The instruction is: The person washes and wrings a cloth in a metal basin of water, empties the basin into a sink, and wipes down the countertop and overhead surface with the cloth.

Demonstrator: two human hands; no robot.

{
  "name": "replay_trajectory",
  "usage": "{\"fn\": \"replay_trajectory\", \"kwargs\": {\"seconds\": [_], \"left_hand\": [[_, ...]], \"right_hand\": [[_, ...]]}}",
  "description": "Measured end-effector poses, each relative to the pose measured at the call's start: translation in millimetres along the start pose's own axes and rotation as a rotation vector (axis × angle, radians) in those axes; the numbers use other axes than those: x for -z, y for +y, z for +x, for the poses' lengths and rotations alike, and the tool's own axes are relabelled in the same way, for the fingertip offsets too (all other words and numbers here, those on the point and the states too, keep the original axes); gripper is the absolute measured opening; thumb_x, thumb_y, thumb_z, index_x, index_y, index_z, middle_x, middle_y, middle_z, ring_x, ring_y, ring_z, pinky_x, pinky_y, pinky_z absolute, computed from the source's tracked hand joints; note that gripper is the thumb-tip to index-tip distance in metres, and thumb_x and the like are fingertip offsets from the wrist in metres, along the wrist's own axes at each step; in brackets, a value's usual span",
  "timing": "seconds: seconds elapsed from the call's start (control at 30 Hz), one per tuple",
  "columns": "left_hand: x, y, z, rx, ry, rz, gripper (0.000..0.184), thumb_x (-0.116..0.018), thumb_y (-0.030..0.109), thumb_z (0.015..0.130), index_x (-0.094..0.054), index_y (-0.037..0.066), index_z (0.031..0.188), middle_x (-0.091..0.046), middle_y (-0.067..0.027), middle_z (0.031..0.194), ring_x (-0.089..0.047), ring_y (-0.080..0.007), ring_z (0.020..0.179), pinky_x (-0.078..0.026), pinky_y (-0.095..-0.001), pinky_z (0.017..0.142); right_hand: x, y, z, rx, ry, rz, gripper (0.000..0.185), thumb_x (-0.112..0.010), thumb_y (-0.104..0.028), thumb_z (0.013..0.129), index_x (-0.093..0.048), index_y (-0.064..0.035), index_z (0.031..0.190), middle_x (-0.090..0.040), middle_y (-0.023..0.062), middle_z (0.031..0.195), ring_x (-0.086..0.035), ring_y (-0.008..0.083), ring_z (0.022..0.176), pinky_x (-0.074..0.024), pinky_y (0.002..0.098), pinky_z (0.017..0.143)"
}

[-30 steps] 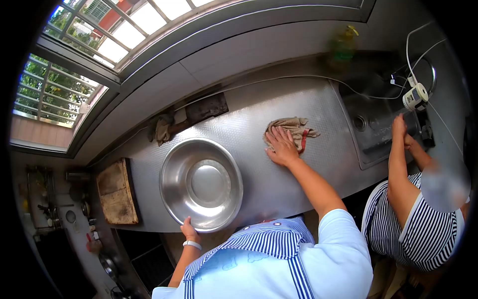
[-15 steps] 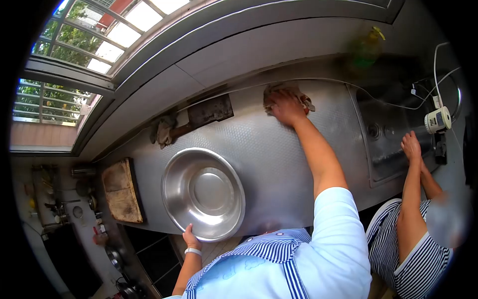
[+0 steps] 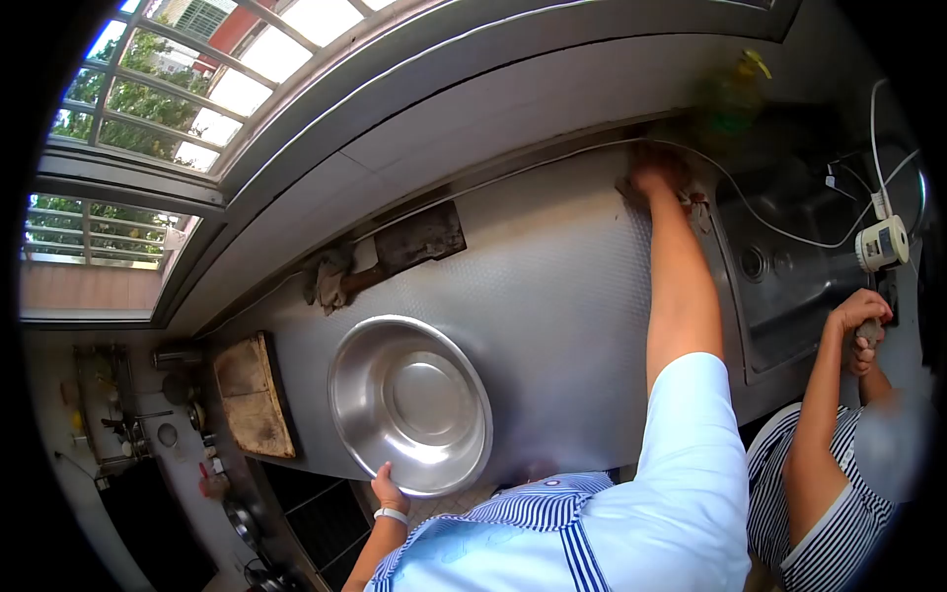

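My left hand (image 3: pixel 390 491) grips the near rim of a large stainless steel basin (image 3: pixel 424 393), its thumb over the edge. The basin is bare inside and stands on the metal counter's front part. Far out by the back wall, beside the sink, my right hand (image 3: pixel 659 170) presses on a brown rag (image 3: pixel 698 209). Motion smears the hand's fingers, and much of the rag is under it. A cleaver with a dark, stained blade (image 3: pixel 422 233) lies along the counter's back edge. Next to its handle sits a crumpled grey-brown cloth (image 3: pixel 330 279).
A worn wooden cutting board (image 3: pixel 254 397) lies at left. A white cable runs along the back to a white device (image 3: pixel 881 244) by the sink (image 3: pixel 789 286). A yellow-green bottle (image 3: pixel 732 97) stands behind. At right, a co-worker's hands (image 3: pixel 860 321) hold a small greyish object.
My right hand has slid the rag rightward along the back of the counter toward the sink. My left hand stays on the basin rim. The co-worker's hands have come together.
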State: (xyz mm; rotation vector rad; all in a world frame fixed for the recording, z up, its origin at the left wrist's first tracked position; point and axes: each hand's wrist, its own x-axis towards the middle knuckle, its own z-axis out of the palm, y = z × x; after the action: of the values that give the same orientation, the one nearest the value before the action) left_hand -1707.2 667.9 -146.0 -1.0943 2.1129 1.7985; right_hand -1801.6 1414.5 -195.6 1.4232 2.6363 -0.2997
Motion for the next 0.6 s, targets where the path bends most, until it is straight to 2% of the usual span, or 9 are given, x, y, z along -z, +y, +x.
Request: {"fn": "replay_trajectory", "kwargs": {"seconds": [0.07, 0.2, 0.33, 0.4, 0.5, 0.6], "left_hand": [[5.3, -3.4, 4.8, -0.006, 0.006, 0.001, 0.017, -0.059, 0.013, 0.077, -0.061, -0.003, 0.084, -0.060, -0.0076, 0.085, -0.058, -0.0204, 0.077, -0.048, -0.0348, 0.071], [0.1, 0.4, 2.2, -0.007, 0.015, 0.027, 0.019, -0.059, 0.013, 0.076, -0.060, -0.004, 0.084, -0.060, -0.0073, 0.084, -0.057, -0.0202, 0.076, -0.047, -0.0341, 0.072], [-8.7, 7.5, -5.1, 0.001, 0.015, 0.012, 0.022, -0.060, 0.014, 0.076, -0.059, -0.005, 0.087, -0.060, -0.0090, 0.087, -0.057, -0.0219, 0.077, -0.047, -0.0351, 0.073], [-12.9, 11.2, -8.4, 0.003, 0.019, 0.045, 0.026, -0.059, 0.016, 0.077, -0.058, -0.006, 0.089, -0.059, -0.0104, 0.087, -0.057, -0.0226, 0.078, -0.047, -0.0372, 0.072], [-18.1, 12.2, -11.2, 0.045, 0.007, 0.079, 0.032, -0.059, 0.021, 0.078, -0.056, -0.008, 0.091, -0.059, -0.0136, 0.087, -0.057, -0.0246, 0.079, -0.048, -0.0411, 0.072], [-22.9, 2.2, -2.7, 0.044, 0.040, 0.023, 0.024, -0.057, 0.019, 0.080, -0.055, -0.002, 0.091, -0.059, -0.0109, 0.085, -0.059, -0.0238, 0.076, -0.048, -0.0382, 0.067]], "right_hand": [[10.2, -33.4, -32.6, 0.178, -0.042, -0.012, 0.048, -0.042, -0.032, 0.088, -0.040, -0.0251, 0.136, -0.032, 0.0044, 0.145, -0.024, 0.0292, 0.136, -0.0181, 0.0526, 0.109], [-32.3, -81.6, -100.9, 0.560, -0.013, 0.176, 0.046, -0.042, -0.027, 0.088, -0.044, -0.0251, 0.134, -0.037, 0.0002, 0.143, -0.022, 0.0307, 0.137, -0.0153, 0.0535, 0.110], [-57.2, -104.2, -177.0, 0.841, -0.050, 0.293, 0.046, -0.043, -0.022, 0.085, -0.048, -0.0192, 0.130, -0.039, 0.0012, 0.143, -0.026, 0.0324, 0.135, -0.0137, 0.0534, 0.111], [-65.0, -95.5, -215.6, 0.929, -0.029, 0.378, 0.044, -0.048, -0.019, 0.083, -0.052, -0.0175, 0.126, -0.044, 0.0042, 0.139, -0.032, 0.0327, 0.132, -0.0175, 0.0532, 0.110], [-78.6, -64.7, -264.4, 0.918, 0.038, 0.402, 0.043, -0.053, -0.019, 0.083, -0.052, -0.0187, 0.127, -0.045, 0.0041, 0.138, -0.032, 0.0303, 0.132, -0.0197, 0.0523, 0.109], [-75.7, -22.2, -315.3, 0.860, 0.159, 0.411, 0.045, -0.054, -0.012, 0.079, -0.054, -0.0161, 0.124, -0.048, 0.0053, 0.135, -0.038, 0.0312, 0.128, -0.0247, 0.0514, 0.107]]}}
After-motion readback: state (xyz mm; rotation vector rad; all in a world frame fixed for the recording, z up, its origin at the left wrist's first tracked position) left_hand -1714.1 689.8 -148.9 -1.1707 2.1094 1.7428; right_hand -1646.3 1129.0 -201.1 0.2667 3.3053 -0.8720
